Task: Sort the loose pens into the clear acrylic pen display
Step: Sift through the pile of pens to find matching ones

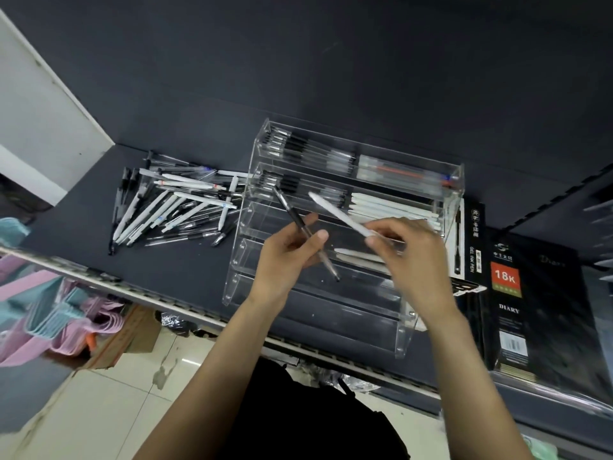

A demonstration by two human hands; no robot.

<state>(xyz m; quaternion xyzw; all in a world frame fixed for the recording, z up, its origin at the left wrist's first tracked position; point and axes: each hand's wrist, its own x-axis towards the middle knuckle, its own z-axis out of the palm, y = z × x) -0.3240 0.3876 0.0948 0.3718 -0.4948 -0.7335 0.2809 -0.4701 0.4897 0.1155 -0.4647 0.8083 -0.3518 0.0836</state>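
A clear acrylic pen display with stepped tiers stands on the dark shelf. Its back tiers hold black-grip pens on the left, clear and white pens on the right. My left hand is shut on a black-grip clear pen above the middle tiers, its tip pointing down and right. My right hand pinches a white pen that points up and left over the display. A pile of loose pens, white and clear ones mixed, lies to the left of the display.
A black gel ink pen box and a black diary box stand right of the display. The shelf's metal front edge runs below. Pink and teal items hang lower left over a tiled floor.
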